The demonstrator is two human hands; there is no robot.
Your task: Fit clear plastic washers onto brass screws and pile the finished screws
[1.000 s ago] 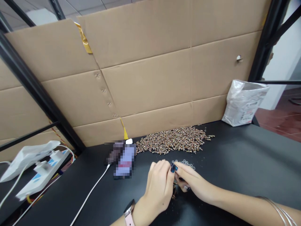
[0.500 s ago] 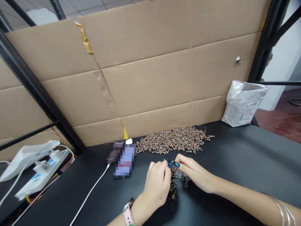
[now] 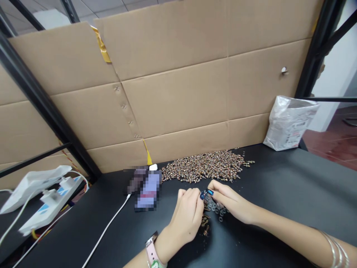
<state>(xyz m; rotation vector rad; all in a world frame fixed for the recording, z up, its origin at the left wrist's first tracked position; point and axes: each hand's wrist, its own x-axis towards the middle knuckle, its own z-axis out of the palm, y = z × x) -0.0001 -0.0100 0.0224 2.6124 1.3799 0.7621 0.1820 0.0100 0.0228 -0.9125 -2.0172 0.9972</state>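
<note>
1. Compared with a second ago, the right hand (image 3: 232, 203) has uncurled and shifted toward the back of the tabletop (image 3: 292, 186), baring grey washers (image 3: 214, 208) its fingers then covered; the left hand (image 3: 186, 214) has barely moved.
2. These ring-shaped washers lie loosely clustered between the hands, mostly flat with their holes up, some overlapping; being round, they have no long axis.
3. Just beside the left thumb is a small group of brassy screws (image 3: 205, 223), partly hidden by that hand. Their shafts point various ways, several running roughly left to right.
4. Left hand: back upward, fingers curled under, thumb lying along the near side and reaching toward the other hand's fingertips. Whether something is pinched there cannot be told.
5. Right hand: coming in from the right, wrist fairly straight, forefinger bent, thumb pointing left over the washers. Its grip looks narrow, but whether it holds anything is unclear.
6. Behind both hands, a large heap of screws (image 3: 205, 166) stretches left to right near the foot of the cardboard (image 3: 178, 100), its pieces pointing every way.
7. At the far right, a clear plastic bag (image 3: 290, 124) stands upright against the cardboard; its printed surface shows, its contents are indistinct.
</note>
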